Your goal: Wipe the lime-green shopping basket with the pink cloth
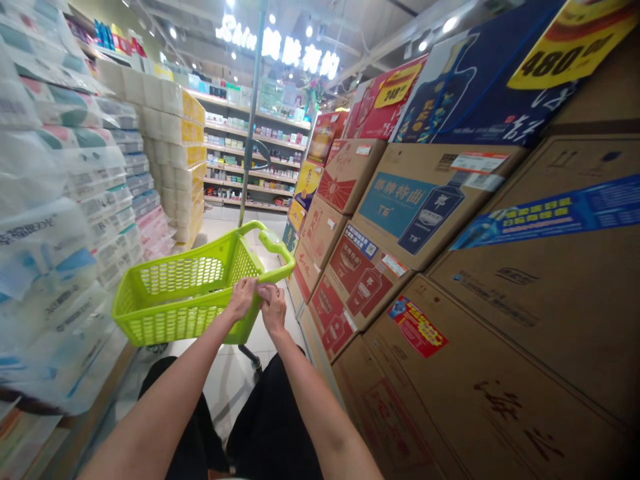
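A lime-green plastic shopping cart stands in front of me, turned sideways, with its basket toward the left. Its looped handle is at the right end. My left hand is closed on the cart's near rim, just by the handle's end. Right beside it, nearly touching, my right hand is closed at the same corner; its fingers are partly hidden. A tall thin pole rises behind the cart's handle end. A wheel shows below on the tiled floor.
Stacked cardboard cartons line the right side closely, some with price signs. Packs of tissue paper are piled high on the left, with yellow-ended packs farther on. Shelves of small goods stand at the far end.
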The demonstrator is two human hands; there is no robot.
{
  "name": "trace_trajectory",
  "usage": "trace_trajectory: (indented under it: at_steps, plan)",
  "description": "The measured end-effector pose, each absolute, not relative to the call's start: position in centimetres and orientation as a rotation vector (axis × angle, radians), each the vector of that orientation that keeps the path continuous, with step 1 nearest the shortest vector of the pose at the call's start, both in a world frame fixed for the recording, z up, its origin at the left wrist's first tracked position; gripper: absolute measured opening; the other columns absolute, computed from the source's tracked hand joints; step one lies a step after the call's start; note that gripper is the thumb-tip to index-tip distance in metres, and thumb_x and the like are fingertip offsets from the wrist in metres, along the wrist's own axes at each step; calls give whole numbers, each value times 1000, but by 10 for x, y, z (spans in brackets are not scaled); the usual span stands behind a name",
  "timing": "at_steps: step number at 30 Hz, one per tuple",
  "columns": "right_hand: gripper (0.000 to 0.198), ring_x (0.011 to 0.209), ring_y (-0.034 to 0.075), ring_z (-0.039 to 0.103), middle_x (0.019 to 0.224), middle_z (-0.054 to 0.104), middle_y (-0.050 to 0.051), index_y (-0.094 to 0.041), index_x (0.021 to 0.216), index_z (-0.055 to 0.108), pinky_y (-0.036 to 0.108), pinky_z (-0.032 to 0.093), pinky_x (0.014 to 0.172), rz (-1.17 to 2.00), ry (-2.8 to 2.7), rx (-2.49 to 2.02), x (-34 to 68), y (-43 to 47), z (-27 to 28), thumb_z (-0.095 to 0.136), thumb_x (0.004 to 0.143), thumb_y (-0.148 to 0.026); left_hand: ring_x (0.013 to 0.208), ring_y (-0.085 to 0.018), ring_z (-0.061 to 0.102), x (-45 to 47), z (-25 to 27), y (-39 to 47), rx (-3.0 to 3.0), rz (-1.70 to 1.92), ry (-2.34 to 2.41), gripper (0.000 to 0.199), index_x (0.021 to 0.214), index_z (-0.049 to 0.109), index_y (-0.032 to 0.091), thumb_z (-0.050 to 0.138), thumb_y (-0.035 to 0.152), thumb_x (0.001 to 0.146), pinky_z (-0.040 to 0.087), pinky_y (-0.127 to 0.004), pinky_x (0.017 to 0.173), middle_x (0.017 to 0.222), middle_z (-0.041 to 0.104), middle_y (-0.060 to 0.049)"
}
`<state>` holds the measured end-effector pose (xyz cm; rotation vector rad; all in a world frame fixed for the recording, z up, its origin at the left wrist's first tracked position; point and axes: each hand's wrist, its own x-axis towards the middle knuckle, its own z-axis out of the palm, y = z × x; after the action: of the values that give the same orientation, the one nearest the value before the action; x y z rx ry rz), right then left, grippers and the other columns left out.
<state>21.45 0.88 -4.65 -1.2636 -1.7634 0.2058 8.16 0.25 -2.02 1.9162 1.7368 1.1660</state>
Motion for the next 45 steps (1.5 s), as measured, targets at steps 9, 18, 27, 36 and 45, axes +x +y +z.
trace_trajectory:
  at_steps: [9, 18, 27, 36, 45]
  plan:
    - [39, 72, 14, 53, 89, 53, 2, -23, 100, 65, 23, 43, 63, 200, -1864, -1275, 208, 20, -49, 52, 71, 1, 112, -21, 48, 65, -16, 13, 1832, 1170, 1782, 53, 124, 57, 22, 15, 43, 99, 34, -42, 105, 112, 56, -7]
    - [32, 94, 16, 54, 104, 54, 5, -23, 108, 62, 26, 47, 79, 104, -1847, -1076, 201, 35, -29, 47, 85, -7, 107, -20, 49, 55, -13, 20, 1819, 1146, 1857, 51, 109, 60, 22, 16, 43, 99, 35, -42, 104, 104, 57, -6]
    - [34, 92, 15, 57, 102, 57, 3, -24, 107, 63, 24, 49, 77, 156, -1811, -1044, 195, 60, -50, 50, 82, -5, 104, -19, 50, 49, -5, 44, 1859, 1142, 1890, 47, 103, 62, 24, 21, 46, 98, 37, -42, 103, 99, 57, -4]
    - [33, 106, 17, 58, 116, 55, 7, -23, 114, 61, 28, 52, 86, 103, -1726, -910, 180, 124, -45, 53, 85, -9, 113, -20, 47, 44, -13, 80, 1899, 1251, 1938, 47, 105, 60, 24, 20, 48, 98, 36, -46, 107, 109, 55, -6]
    - [26, 96, 16, 61, 125, 47, 9, -24, 110, 62, 28, 56, 80, 248, -1681, -939, 168, 141, -64, 56, 87, -14, 126, -26, 39, 45, -27, 102, 1858, 1251, 2274, 51, 137, 45, 28, 38, 53, 93, 24, -50, 112, 130, 51, -9]
